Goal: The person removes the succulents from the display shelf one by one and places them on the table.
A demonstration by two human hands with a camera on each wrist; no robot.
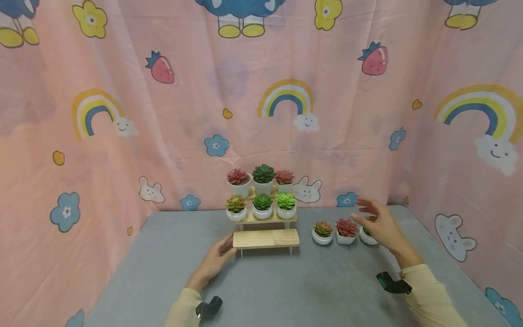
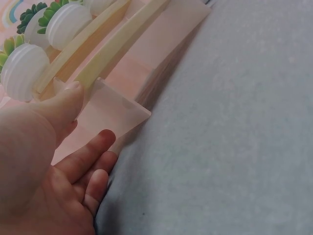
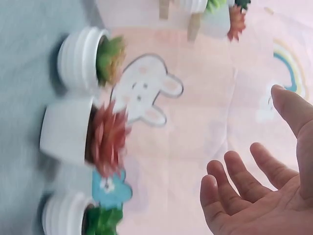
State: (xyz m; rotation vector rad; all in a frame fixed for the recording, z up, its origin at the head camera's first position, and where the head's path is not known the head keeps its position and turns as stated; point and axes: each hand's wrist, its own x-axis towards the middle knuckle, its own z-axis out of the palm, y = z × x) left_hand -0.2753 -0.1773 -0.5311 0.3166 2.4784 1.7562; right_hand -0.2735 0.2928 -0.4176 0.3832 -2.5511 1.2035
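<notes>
Our left hand (image 1: 212,263) loosely touches the low shelf (image 1: 266,238) at its edge. Our right hand (image 1: 381,228) hangs wide above the green plant (image 3: 104,221). Gray table (image 1: 294,293) spreads in front.

The right hand (image 1: 380,229) partly hides the rightmost plant (image 1: 367,237) — pots (image 1: 263,188) mostly cover the far step (image 1: 251,193) — and the head view's near edge cuts off both sleeves (image 1: 433,299).
</notes>
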